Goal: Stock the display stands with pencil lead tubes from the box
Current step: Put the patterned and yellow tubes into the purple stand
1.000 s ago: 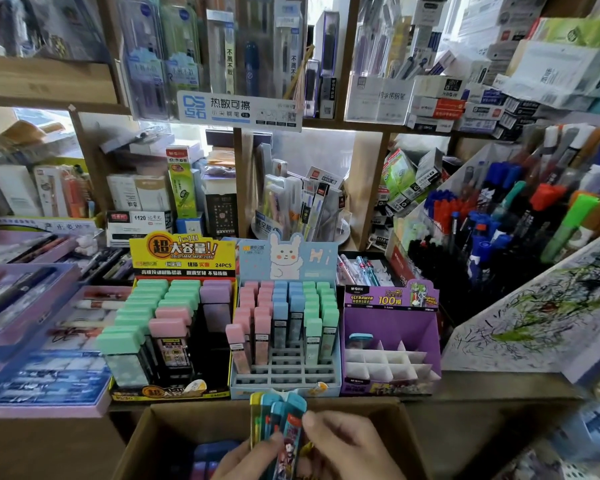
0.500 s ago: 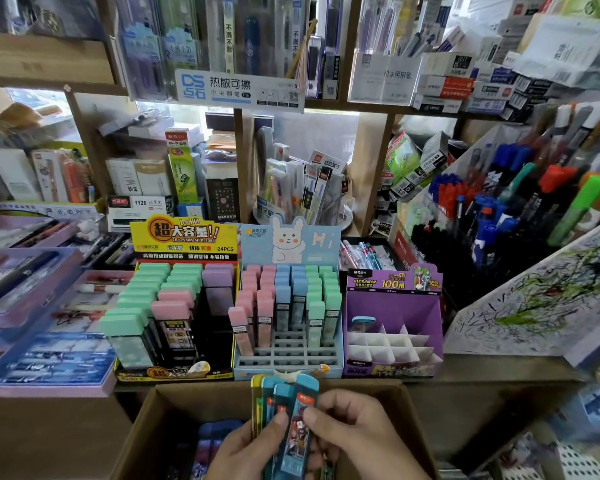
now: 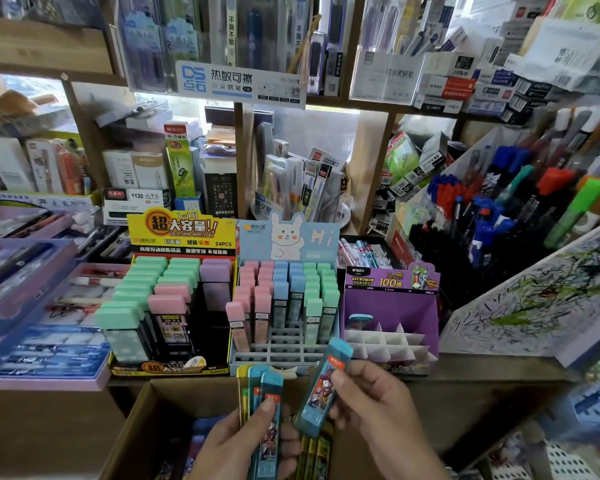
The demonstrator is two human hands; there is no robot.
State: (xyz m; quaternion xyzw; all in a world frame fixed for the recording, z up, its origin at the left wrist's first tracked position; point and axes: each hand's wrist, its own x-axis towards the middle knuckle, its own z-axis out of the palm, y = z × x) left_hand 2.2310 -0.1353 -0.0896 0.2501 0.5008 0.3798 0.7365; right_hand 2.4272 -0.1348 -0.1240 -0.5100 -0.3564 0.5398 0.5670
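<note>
My left hand (image 3: 243,441) grips a bunch of blue and yellow lead tubes (image 3: 262,403) upright over the open cardboard box (image 3: 142,427). My right hand (image 3: 378,403) pinches a single blue lead tube (image 3: 321,386), tilted toward the right, apart from the bunch. Just beyond it stands the purple display stand (image 3: 392,306) with white dividers and one blue tube in its back left cell. The middle blue stand (image 3: 284,355) holds pink, blue and green tubes with its front rows bare. More tubes lie in the box bottom.
A yellow-headed black stand (image 3: 174,292) with wide green, pink and purple cases sits at the left. Purple and blue pen trays (image 3: 32,358) lie further left. Marker pens (image 3: 534,209) and a scribbled test sheet (image 3: 541,299) rise at the right. Shelves of stationery fill the back.
My right hand has pulled one blue tube out of the bunch and lifted it up and to the right. My left hand keeps hold of the bunch.
</note>
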